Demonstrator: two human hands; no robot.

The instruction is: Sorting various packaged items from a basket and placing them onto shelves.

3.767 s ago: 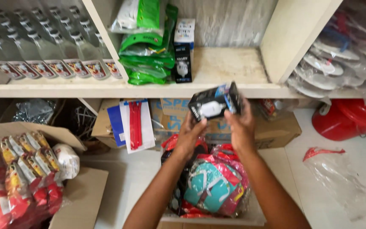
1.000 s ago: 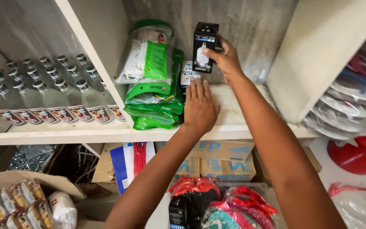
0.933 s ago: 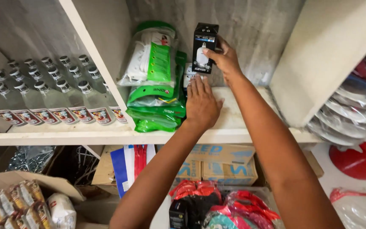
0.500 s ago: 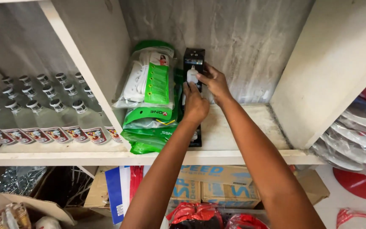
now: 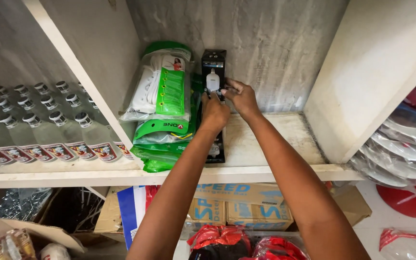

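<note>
A tall black box [image 5: 214, 70] with a picture of a white bulb stands upright at the back of the white shelf [image 5: 275, 144], against the grey wall. My left hand [image 5: 214, 111] and my right hand [image 5: 240, 97] both grip its lower part. The box stands on another black box [image 5: 216, 147] lying flat on the shelf. Green and white plastic packs [image 5: 162, 103] are stacked just left of the boxes, touching them.
Rows of clear capped bottles [image 5: 49, 130] fill the left compartment behind a slanted white divider [image 5: 92, 82]. A white partition [image 5: 376, 77] bounds the right side, with stacked plates in plastic [image 5: 405, 154] beyond. Cardboard boxes [image 5: 237, 207] and red-black packs [image 5: 237, 245] lie below.
Both hands carried the black box up from below to the shelf and set it upright at the back. My left hand moved from the shelf board onto the box.
</note>
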